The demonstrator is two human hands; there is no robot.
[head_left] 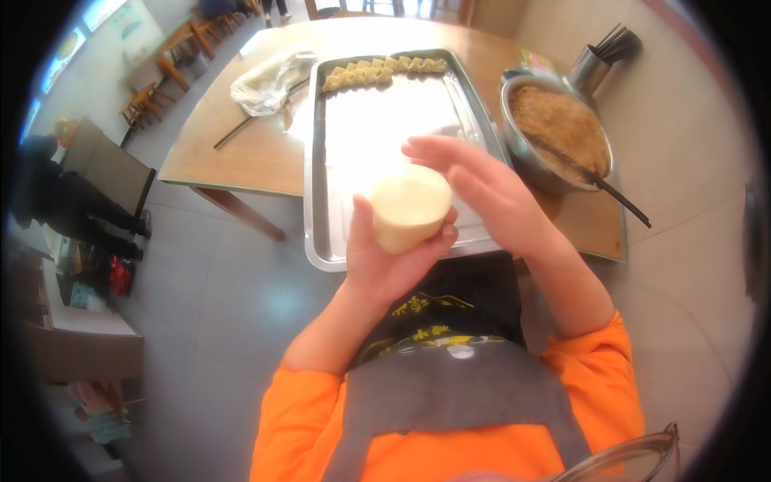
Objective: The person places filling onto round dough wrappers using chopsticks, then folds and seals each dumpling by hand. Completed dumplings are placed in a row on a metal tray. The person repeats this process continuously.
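Observation:
My left hand [385, 259] is wrapped around a thick stack of round, pale dough wrappers [411, 202], its flat top facing up. Just right of the stack is my right hand [482, 193], fingers stretched out and apart, with nothing visible in it. Both hands are over the near half of a shiny metal tray [319, 241]. Rows of folded dumplings [358, 73] lie along the tray's far edge. A metal bowl [512, 141] of brown minced filling [560, 126] stands to the right, with dark chopsticks [620, 199] lying across it and sticking out over its rim.
On the wooden table [241, 162], a clear plastic bag [271, 84] with pale contents lies left of the tray, near a dark stick [234, 132]. A metal holder [587, 69] with chopsticks stands beyond the bowl. A person in dark clothes [78, 199] is at the far left.

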